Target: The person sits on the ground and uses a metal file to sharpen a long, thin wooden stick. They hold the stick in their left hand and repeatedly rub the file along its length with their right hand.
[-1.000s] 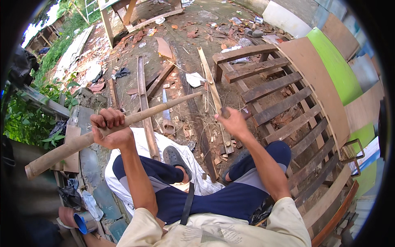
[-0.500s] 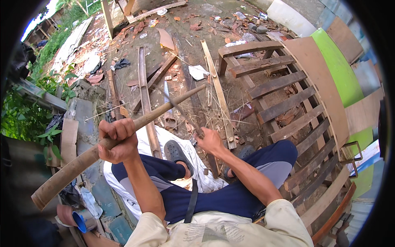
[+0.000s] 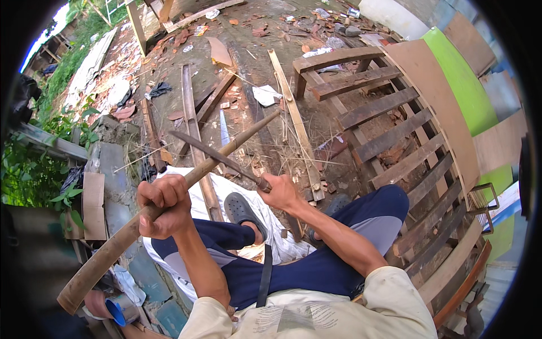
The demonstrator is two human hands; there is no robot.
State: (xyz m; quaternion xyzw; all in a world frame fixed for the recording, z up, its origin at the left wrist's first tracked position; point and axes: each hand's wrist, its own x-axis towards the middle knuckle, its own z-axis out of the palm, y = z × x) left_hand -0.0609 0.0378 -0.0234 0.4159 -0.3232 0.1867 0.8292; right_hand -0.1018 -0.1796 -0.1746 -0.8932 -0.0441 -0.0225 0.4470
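Observation:
My left hand (image 3: 165, 204) is wrapped round a long tapered bamboo pole (image 3: 104, 261). The pole slants across in front of me, its thick end low at the left and its thin tip up toward the middle. In my right hand (image 3: 280, 195) is the handle of a machete (image 3: 220, 159), whose dark blade points up and left. The blade crosses the pole in this view, above my left hand; whether it bites into the wood I cannot tell. Beneath both lies a white cloth (image 3: 224, 195), next to my grey clog (image 3: 244, 213).
A slatted wooden frame (image 3: 389, 148) stands close on my right. Split bamboo lengths (image 3: 195, 121) and a pale bamboo strip (image 3: 297, 121) lie ahead, with a handsaw blade (image 3: 224, 129) between them. A low block wall (image 3: 116, 186) and a blue cup (image 3: 117, 311) are at my left.
The machete has swung left and its blade now lies across the pole, where before it pointed up more steeply. The pole's thick end has shifted slightly right and down.

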